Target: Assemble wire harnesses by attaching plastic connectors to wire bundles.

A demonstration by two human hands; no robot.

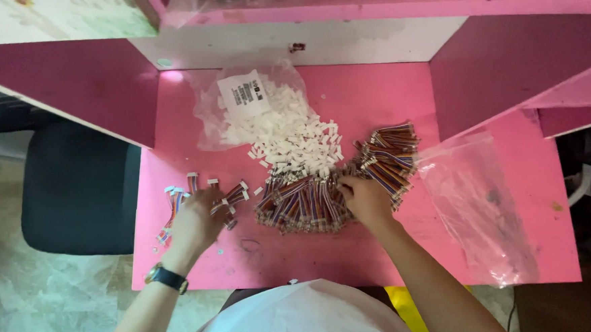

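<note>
Bare forearms; dark wristwatch (166, 277) with gold case on left wrist; white top (308, 318).

Right hand (368, 200) fingertips buried in wire bundles (307, 204); bag label (244, 92) print unreadable.

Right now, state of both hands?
Left hand: fingers curled on a finished wire piece; grip cannot be told.
Right hand: resting on the wire bundle pile; grip cannot be told.

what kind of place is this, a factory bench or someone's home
Likely a small hand-assembly station, perhaps home piecework. A pink desk carries a heap of multicoloured wire bundles and a pile of white plastic connectors spilling from a clear bag. The right hand rests on the wires.
</note>
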